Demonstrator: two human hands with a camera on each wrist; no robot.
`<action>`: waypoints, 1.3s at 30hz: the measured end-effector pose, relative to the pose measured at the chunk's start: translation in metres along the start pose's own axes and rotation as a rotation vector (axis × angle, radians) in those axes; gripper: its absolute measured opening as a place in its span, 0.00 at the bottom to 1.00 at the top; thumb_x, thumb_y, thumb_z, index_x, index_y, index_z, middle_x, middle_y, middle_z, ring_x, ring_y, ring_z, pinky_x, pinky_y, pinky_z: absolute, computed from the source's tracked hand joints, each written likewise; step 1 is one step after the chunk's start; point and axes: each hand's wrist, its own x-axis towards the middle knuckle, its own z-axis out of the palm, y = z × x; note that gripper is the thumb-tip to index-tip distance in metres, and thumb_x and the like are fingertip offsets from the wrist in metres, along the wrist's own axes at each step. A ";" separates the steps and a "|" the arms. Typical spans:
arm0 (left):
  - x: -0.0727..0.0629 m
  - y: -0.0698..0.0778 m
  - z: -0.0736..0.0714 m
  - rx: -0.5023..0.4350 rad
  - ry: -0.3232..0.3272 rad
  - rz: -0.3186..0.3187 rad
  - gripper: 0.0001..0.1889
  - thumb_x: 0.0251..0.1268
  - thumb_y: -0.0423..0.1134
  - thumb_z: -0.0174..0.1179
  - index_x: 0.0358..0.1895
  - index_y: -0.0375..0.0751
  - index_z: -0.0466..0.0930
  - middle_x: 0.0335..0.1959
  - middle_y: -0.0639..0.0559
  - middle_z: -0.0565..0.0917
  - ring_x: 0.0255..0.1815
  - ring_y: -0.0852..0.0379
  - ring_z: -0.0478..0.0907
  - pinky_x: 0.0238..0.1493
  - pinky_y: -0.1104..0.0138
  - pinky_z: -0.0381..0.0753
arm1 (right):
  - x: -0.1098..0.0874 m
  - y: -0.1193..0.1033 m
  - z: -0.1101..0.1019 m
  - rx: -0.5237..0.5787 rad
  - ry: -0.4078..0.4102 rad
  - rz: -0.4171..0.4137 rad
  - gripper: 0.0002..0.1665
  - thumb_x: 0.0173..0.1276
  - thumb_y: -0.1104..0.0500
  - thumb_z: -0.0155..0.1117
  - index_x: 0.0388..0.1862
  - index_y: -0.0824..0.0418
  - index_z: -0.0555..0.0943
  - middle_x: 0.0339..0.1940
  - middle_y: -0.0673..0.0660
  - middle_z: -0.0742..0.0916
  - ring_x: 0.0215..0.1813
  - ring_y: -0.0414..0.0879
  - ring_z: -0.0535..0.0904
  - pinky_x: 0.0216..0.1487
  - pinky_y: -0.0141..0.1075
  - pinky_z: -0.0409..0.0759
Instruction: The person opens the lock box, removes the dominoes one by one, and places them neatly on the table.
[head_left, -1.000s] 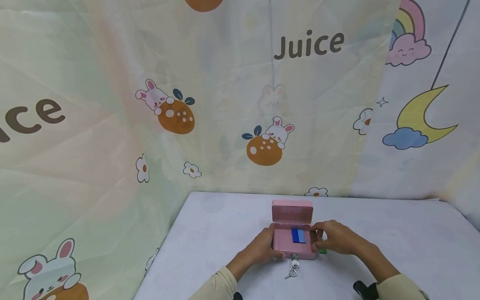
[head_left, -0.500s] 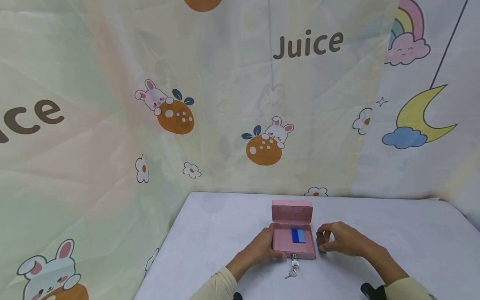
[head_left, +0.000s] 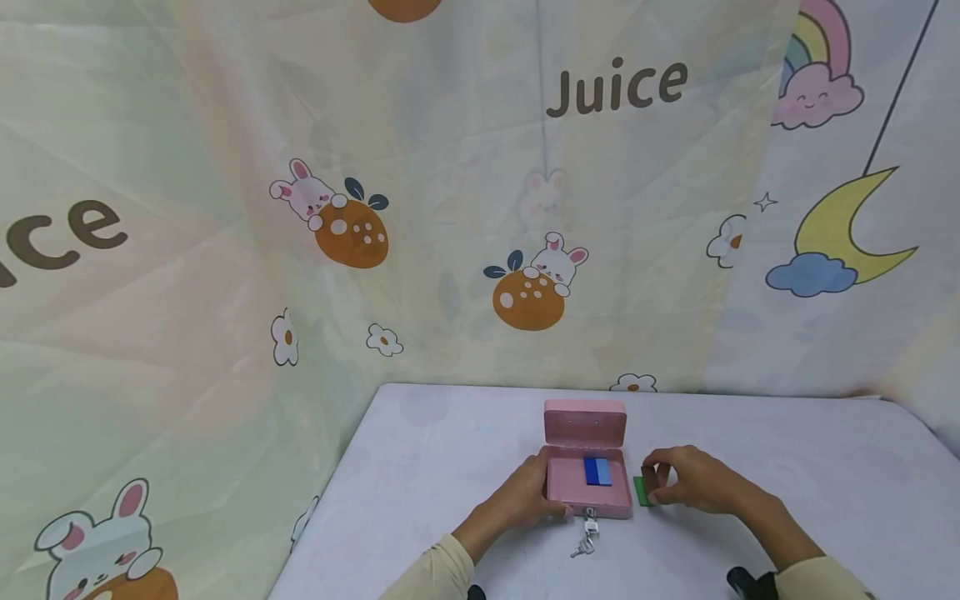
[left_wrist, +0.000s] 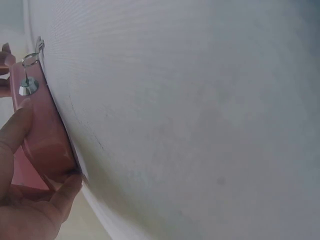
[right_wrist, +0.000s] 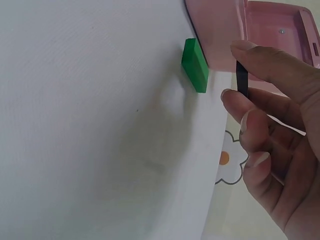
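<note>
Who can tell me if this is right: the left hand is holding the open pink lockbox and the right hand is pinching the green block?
Not quite: the right wrist view shows the right hand pinching a thin dark piece, while the green block is on the table beside the pink lockbox. The left hand does hold the open pink lockbox.

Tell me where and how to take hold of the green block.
Likely best to pinch the green block across its two short ends, coming from above. It lies lengthwise along the pink box, so the wall leaves little finger room on that long side, while both ends look free. The right hand pinches a dark piece, so it should put that down first.
</note>
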 end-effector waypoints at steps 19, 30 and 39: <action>-0.003 0.001 -0.001 0.008 0.000 -0.002 0.49 0.51 0.44 0.78 0.75 0.54 0.58 0.63 0.53 0.76 0.64 0.59 0.75 0.68 0.60 0.76 | 0.005 0.018 0.008 -0.053 -0.038 0.095 0.27 0.52 0.56 0.81 0.52 0.61 0.84 0.32 0.49 0.81 0.40 0.45 0.73 0.39 0.38 0.75; -0.003 0.001 -0.001 0.015 0.000 -0.012 0.49 0.51 0.45 0.78 0.76 0.54 0.58 0.62 0.54 0.77 0.64 0.59 0.75 0.68 0.60 0.75 | 0.006 0.021 0.010 -0.048 -0.041 0.103 0.27 0.52 0.57 0.81 0.51 0.62 0.83 0.31 0.50 0.80 0.39 0.45 0.73 0.39 0.38 0.75; -0.002 -0.001 0.000 0.014 0.001 0.003 0.49 0.51 0.45 0.78 0.76 0.56 0.57 0.64 0.55 0.76 0.65 0.60 0.74 0.69 0.60 0.75 | 0.006 0.021 0.009 -0.059 -0.034 0.108 0.29 0.51 0.56 0.82 0.52 0.62 0.83 0.31 0.50 0.79 0.39 0.45 0.72 0.39 0.38 0.76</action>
